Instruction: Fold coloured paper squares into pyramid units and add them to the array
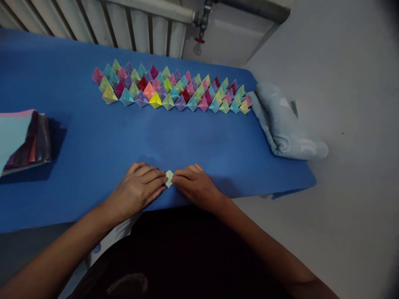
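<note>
Dark cloth garment point(193, 253), worn by the person: seen nearest in the head view, on the near side of the fingers. Bare left hand point(137, 189): laid palm-down, its bent fingers gathered close together, the tips closed on one side corner of the paper. Bare right hand point(198, 185): placed opposite, its fingers curled, the opposite side corner gripped at the tips. Small pale-green diamond of folded paper point(169, 178): held between the two sets of fingertips, one point turned away from the person and one toward. Blue smooth-topped table point(187, 139): extended beneath the fingers and well to either side. Many-coloured pointed units of folded paper point(174, 93), in pink, teal, lilac, green, yellow and dark red: set in close rows beyond the fingers, well apart from them. Thick stack of coloured paper sheets point(40, 141), topped by a light-blue sheet: placed well to the left of the left fingers. Grey-blue patterned soft cloth point(289, 128), folded into a bundle: laid to the right of the right fingers and farther off. White ribbed radiator point(116, 23) and red-handled metal valve point(200, 40): seen farthest beyond the fingers.
</note>
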Demonstrator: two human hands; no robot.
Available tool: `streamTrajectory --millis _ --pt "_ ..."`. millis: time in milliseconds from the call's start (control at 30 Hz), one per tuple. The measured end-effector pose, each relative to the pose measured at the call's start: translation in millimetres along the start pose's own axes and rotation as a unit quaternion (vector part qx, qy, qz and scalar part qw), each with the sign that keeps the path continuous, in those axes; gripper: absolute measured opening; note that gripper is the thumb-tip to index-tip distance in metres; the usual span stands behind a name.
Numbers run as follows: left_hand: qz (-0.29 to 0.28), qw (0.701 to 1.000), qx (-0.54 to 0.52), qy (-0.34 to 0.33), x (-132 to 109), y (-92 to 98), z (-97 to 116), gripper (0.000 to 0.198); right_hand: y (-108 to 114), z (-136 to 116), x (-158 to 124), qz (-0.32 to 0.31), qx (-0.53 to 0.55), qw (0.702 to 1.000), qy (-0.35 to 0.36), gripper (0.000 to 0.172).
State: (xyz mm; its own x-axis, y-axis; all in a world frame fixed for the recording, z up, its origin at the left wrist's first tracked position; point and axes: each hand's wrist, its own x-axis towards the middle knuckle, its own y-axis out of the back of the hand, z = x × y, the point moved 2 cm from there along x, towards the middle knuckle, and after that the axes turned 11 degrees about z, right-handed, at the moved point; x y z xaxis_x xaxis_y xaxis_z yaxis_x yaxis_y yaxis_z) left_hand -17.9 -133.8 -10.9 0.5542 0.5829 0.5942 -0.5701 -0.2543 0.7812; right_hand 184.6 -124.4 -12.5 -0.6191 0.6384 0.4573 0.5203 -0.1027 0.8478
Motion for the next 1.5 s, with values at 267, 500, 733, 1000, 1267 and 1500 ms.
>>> streamTrajectory --millis 267,500,733,1000,1267,1500 --pt "0.013 0.999 -0.014 0.03 2.5 -3.2 3.0 0.017 -2.8 -0.8 2.0 -0.023 0.0 0.999 -0.028 0.024" --pt "0.02 0.999 -0.011 0.039 2.3 -4.5 3.7 0.015 1.5 -1.4 0.8 -0.034 0.024 0.998 -0.048 0.016" --pt "0.008 0.996 -0.012 0.088 4.0 -2.8 0.4 0.016 1.1 -8.7 1.9 -0.002 0.041 0.992 -0.121 0.019" --pt "-0.011 0.988 -0.017 0.153 5.0 -6.0 -3.3 0.022 -2.0 -13.8 6.9 0.041 0.062 0.979 -0.188 0.018" --pt "-0.001 0.978 -0.026 0.206 7.7 -8.4 -2.1 0.023 -4.5 -12.3 9.3 0.053 0.052 0.977 -0.199 0.016" --pt "0.007 0.973 -0.035 0.227 8.5 -9.5 -2.0 0.025 -6.2 -9.8 13.0 0.034 0.054 0.972 -0.226 0.016"
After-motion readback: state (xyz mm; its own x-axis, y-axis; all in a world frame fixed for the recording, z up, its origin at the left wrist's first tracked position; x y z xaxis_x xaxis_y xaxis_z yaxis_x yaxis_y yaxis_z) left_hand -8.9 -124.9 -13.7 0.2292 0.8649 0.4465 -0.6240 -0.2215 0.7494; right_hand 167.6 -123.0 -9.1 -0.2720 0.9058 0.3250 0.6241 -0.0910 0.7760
